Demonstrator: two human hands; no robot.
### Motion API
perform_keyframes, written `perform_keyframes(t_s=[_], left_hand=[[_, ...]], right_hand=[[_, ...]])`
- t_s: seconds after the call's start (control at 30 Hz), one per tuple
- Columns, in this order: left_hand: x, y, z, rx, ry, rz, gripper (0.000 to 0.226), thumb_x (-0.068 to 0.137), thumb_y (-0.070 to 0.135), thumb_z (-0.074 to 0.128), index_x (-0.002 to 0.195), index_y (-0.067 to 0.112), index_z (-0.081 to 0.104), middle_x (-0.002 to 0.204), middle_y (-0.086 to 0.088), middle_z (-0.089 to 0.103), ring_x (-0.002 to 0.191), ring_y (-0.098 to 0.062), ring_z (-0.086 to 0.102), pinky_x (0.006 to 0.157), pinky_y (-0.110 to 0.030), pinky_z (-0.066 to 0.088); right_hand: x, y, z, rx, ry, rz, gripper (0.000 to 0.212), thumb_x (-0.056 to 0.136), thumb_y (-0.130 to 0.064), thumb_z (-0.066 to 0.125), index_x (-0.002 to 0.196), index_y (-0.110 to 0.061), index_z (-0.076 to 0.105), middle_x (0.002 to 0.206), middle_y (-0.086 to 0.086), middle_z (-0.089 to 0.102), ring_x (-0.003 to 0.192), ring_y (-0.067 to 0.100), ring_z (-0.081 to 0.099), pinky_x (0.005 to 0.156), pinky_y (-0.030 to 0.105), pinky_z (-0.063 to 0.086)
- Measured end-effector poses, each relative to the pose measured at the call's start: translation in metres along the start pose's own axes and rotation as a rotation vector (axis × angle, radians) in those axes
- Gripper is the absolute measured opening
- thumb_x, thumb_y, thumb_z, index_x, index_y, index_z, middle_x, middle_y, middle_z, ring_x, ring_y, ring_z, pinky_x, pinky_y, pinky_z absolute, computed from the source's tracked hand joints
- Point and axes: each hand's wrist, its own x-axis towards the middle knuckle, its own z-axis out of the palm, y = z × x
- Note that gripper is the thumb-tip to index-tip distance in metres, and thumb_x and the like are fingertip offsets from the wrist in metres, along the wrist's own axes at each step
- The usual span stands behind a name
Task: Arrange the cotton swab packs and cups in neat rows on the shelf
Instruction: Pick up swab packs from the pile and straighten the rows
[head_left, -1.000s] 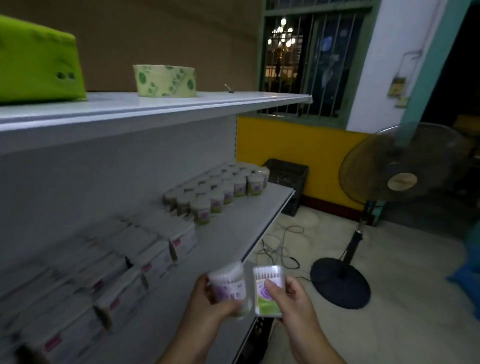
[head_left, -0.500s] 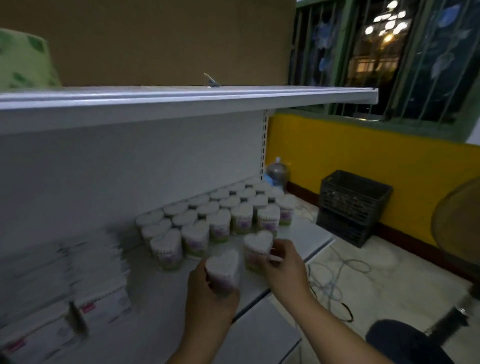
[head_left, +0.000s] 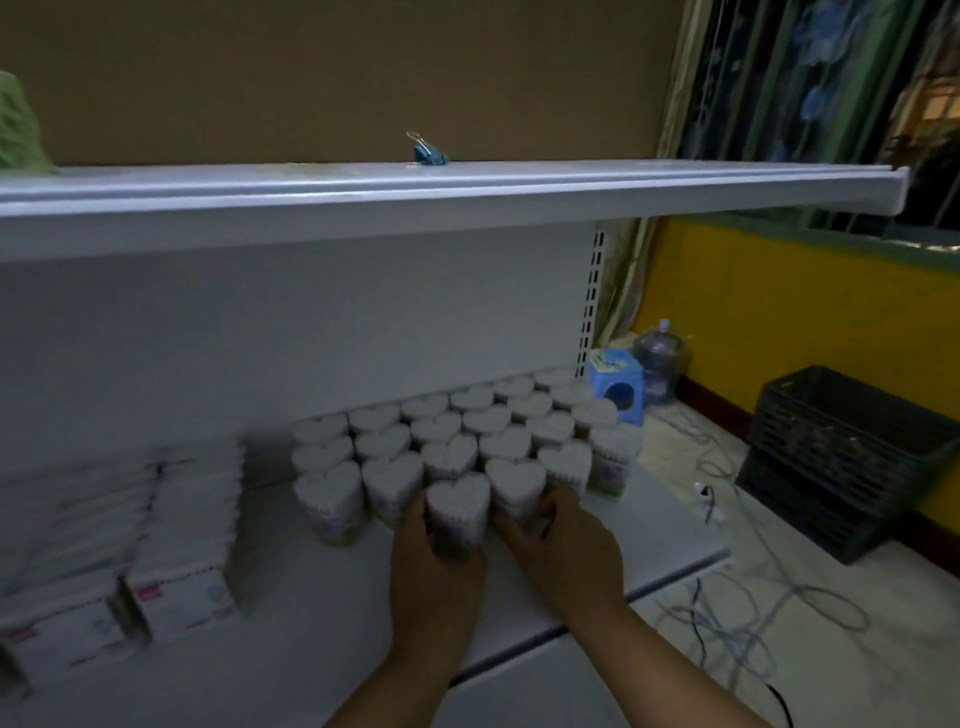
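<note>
cups (head_left: 462, 441) stand right of packs (head_left: 176, 525) on the shelf (head_left: 322, 613).

Left hand (head_left: 439, 571), right hand (head_left: 569, 553): bare, unsleeved. Forearms (head_left: 670, 670) likewise uncovered to lower edge. Finer detail lost in dim light.

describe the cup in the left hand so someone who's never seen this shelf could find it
On the lower white shelf, right of the flat swab packs, stands a block of heart-topped cups. The front cup juts out alone ahead of the block's nearest row, gripped by the left hand, while the right hand holds the neighbouring cup.
</note>
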Motion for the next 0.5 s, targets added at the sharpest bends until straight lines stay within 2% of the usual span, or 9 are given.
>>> perform_keyframes(t_s=[0.07, 0.13, 0.17, 0.23, 0.33, 0.5], left_hand=[[0.0, 0.0, 0.0, -0.006, -0.002, 0.01, 0.056, 0.082, 0.018, 0.07, 0.11, 0.058, 0.044, 0.109, 0.041, 0.046, 0.105, 0.003, 0.05, 0.089, -0.023, 0.04], [-0.001, -0.001, 0.0, -0.009, 0.003, -0.01, 0.052, 0.081, 0.022, 0.072, 0.114, 0.052, 0.045, 0.111, 0.03, 0.054, 0.103, -0.001, 0.054, 0.086, -0.024, 0.041], [-0.001, -0.002, 0.001, -0.011, 0.009, -0.021, 0.049, 0.081, 0.024, 0.073, 0.113, 0.05, 0.046, 0.11, 0.024, 0.058, 0.101, -0.003, 0.056, 0.084, -0.025, 0.042], [0.0, -0.003, 0.001, 0.006, 0.017, -0.024, 0.044, 0.081, 0.026, 0.073, 0.107, 0.051, 0.049, 0.106, 0.024, 0.058, 0.1, -0.004, 0.056, 0.084, -0.024, 0.042], [0.001, -0.007, 0.002, 0.039, 0.048, -0.007, 0.05, 0.079, 0.027, 0.074, 0.118, 0.047, 0.05, 0.115, 0.021, 0.059, 0.106, -0.004, 0.056, 0.091, -0.026, 0.044], [0.006, -0.015, 0.005, 0.073, 0.069, -0.019, 0.06, 0.076, 0.029, 0.076, 0.129, 0.038, 0.049, 0.124, 0.018, 0.056, 0.112, -0.003, 0.053, 0.096, -0.024, 0.042]], right_hand=[[-0.001, 0.001, 0.001, -0.004, 0.016, 0.01, 0.046, 0.079, -0.068, 0.054, 0.076, -0.026, 0.036, 0.063, -0.01, 0.042, 0.072, 0.021, 0.06, 0.057, 0.03, 0.036], [-0.002, 0.001, 0.001, -0.016, 0.013, 0.02, 0.044, 0.082, -0.064, 0.053, 0.069, -0.029, 0.03, 0.06, -0.011, 0.038, 0.069, 0.02, 0.058, 0.055, 0.029, 0.033], [-0.003, 0.001, 0.001, -0.023, 0.01, 0.017, 0.044, 0.083, -0.063, 0.052, 0.068, -0.03, 0.028, 0.059, -0.011, 0.037, 0.067, 0.019, 0.055, 0.052, 0.027, 0.029], [-0.004, 0.001, 0.002, -0.026, 0.02, -0.004, 0.042, 0.084, -0.063, 0.05, 0.069, -0.028, 0.033, 0.058, -0.011, 0.037, 0.064, 0.017, 0.052, 0.049, 0.025, 0.027], [-0.001, 0.003, 0.003, -0.021, 0.029, -0.015, 0.042, 0.083, -0.066, 0.049, 0.076, -0.025, 0.045, 0.06, -0.012, 0.043, 0.068, 0.016, 0.058, 0.056, 0.028, 0.038], [-0.002, 0.007, 0.003, -0.017, 0.039, -0.006, 0.042, 0.082, -0.065, 0.05, 0.08, -0.024, 0.051, 0.067, -0.006, 0.057, 0.07, 0.018, 0.061, 0.059, 0.03, 0.045]])
